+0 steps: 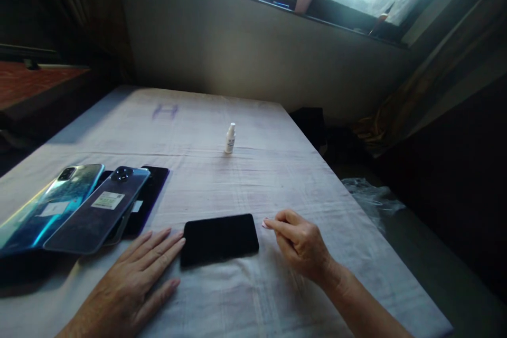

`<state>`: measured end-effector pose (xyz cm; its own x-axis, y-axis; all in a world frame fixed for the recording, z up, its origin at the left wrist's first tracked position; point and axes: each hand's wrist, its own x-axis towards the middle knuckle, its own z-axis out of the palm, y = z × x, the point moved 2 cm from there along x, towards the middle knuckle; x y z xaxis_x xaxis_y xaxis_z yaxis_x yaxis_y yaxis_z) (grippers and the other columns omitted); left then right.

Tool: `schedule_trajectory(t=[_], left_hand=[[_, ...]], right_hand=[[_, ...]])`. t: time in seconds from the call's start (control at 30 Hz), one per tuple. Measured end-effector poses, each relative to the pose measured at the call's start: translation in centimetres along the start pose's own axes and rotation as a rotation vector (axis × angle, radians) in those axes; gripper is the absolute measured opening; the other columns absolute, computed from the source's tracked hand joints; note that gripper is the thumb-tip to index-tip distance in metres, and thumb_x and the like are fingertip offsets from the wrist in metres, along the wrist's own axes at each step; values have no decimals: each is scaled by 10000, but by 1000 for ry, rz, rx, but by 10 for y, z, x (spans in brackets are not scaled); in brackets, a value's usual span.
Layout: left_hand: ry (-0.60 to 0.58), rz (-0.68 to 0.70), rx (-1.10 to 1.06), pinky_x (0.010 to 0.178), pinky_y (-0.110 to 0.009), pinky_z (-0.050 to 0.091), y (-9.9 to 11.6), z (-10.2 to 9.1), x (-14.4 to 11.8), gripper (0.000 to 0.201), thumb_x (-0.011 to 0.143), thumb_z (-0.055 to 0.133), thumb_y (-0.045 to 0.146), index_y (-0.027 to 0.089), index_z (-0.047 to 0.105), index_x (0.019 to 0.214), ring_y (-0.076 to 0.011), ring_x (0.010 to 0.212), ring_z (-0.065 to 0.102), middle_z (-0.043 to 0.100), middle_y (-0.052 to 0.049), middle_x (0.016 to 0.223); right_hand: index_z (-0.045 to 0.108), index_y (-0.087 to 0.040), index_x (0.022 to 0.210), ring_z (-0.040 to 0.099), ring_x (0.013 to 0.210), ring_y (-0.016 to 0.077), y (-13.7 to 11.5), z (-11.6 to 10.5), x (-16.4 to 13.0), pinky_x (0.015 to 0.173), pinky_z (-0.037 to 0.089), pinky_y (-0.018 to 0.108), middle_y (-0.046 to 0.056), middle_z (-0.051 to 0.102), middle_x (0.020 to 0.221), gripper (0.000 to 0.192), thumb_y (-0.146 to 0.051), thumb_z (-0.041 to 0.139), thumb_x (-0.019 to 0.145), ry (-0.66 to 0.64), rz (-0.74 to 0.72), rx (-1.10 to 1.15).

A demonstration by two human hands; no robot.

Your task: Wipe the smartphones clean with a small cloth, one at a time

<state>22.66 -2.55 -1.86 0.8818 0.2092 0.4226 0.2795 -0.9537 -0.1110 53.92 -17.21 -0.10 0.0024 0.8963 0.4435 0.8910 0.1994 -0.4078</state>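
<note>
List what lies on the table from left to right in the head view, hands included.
Teal phone → grey-blue phone → left hand → black phone → small pink scrap pinched at the right hand's fingertips → right hand. The small white bottle stands farther back, above the black phone.

Left hand (134, 280) flat, fingers spread; right hand (299, 243) fingertips pinched together

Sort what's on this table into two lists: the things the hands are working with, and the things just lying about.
In hand:
- black phone, lying flat, the left hand flat at its left end
- small pale bit pinched in the right hand at the phone's right end

Lying about:
- small white bottle, upright mid-table
- pile of phones at the left
- white tablecloth
</note>
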Motion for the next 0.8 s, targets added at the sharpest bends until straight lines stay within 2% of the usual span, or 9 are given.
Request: schedule_trajectory(t=[0.1,0.17,0.37,0.53,0.8], left_hand=[[0,-40,-5,958,-377,535,8,-3,1,808,961,514,593,238,193,1612,-272,1168,679,632,-45,1389],[-10,-50,-12,1006,-380,507,12,-3,-1,807,964,515,593,235,193,1612,-272,1199,661,612,-53,1412],[-71,-100,-90,1100,-388,438,11,2,-7,754,965,559,527,280,240,1601,-263,1270,611,568,-44,1459],[-115,-115,-108,1114,-424,432,10,5,-10,732,965,574,500,266,275,1591,-280,1313,572,542,-57,1479],[-153,-125,-112,1142,-452,395,12,8,-13,710,969,568,483,242,302,1582,-288,1359,524,521,-60,1503]], right_hand=[[696,-197,1134,628,742,149,-1,4,2,658,519,243,58,657,881,377,-49,454,886,-62,-181,-5],[687,-202,1125,622,735,146,-3,10,3,655,518,239,55,660,881,377,-48,451,876,-88,-246,-19],[709,-218,1079,626,744,147,6,22,17,672,505,233,48,660,891,358,-38,508,843,-82,-223,-104],[729,-226,1073,629,749,148,12,28,31,671,503,231,50,675,906,390,-34,511,813,-78,-208,-122],[709,-224,1094,608,735,146,-5,20,11,651,488,232,43,647,865,406,-33,461,835,-114,-299,30]])
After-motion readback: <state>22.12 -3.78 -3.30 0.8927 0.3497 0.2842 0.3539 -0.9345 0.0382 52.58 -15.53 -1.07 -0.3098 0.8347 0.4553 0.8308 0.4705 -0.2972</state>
